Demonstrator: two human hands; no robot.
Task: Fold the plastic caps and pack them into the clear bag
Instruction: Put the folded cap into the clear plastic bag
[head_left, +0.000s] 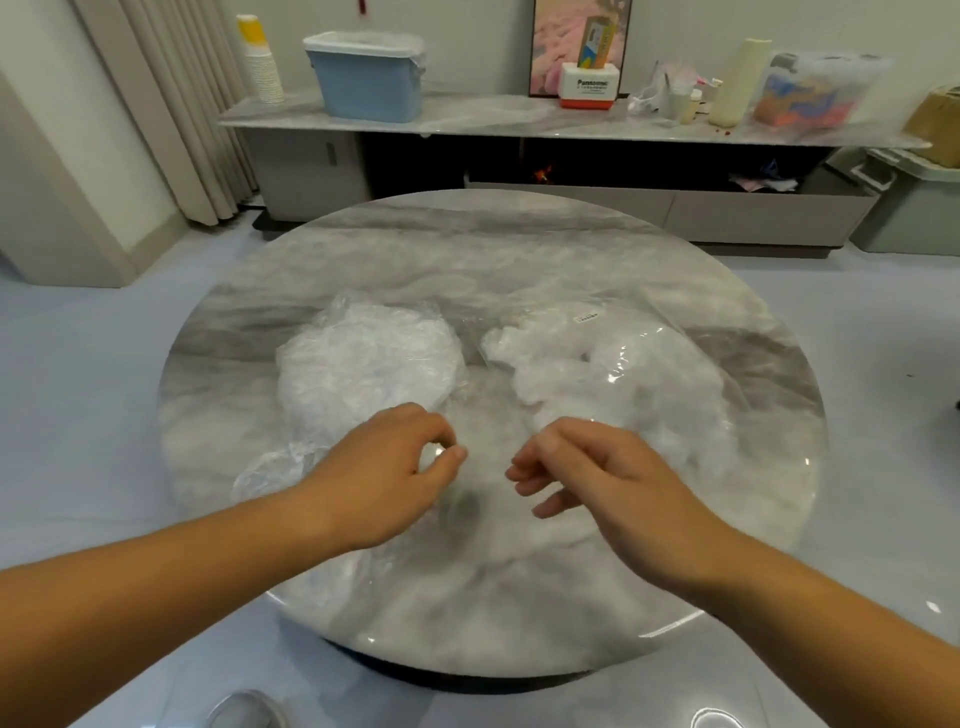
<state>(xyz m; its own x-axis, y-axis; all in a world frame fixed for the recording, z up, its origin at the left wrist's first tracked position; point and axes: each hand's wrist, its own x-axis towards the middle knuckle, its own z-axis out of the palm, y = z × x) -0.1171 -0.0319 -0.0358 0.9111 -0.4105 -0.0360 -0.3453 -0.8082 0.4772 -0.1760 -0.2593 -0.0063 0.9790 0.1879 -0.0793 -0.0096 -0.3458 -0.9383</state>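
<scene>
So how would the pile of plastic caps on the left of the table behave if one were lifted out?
The pile of plastic caps looks crumpled and see-through, so each is probably floppy and very light. The thin film bunched together suggests neighbours may cling and drag along. On the glossy table, a push would likely slide it.
</scene>
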